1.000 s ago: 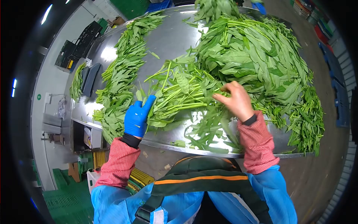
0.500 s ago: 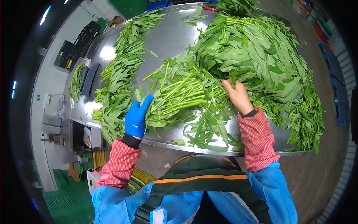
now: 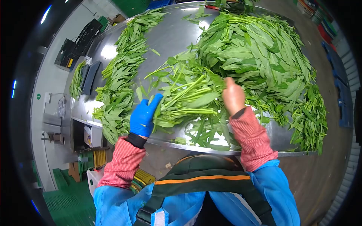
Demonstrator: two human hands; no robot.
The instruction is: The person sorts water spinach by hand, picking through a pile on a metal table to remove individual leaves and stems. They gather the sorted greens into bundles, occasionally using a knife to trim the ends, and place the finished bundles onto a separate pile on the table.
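My left hand (image 3: 143, 116), in a blue glove, grips the leafy end of a bunch of water spinach (image 3: 188, 98). The cut stems of this bunch point right, above the steel table (image 3: 166, 37). My bare right hand (image 3: 233, 97) is at the right of those stem ends, slightly blurred, with its fingers curled closed; what they hold, if anything, is hidden. Loose leaves and stems (image 3: 211, 133) lie beneath and around the bunch. Just beyond my right hand rises a large heap of water spinach (image 3: 256, 52).
A long row of laid-out water spinach (image 3: 126, 56) runs along the table's left part. Further left, a small bunch (image 3: 77, 81) lies by a dark tray-like object (image 3: 91, 77). A red-handled tool (image 3: 212, 7) rests at the far edge. Blue crates (image 3: 344, 101) stand at right.
My right hand has moved left and slightly nearer, towards the stem ends. My left hand has shifted a little right with the bunch, whose stems now spread more.
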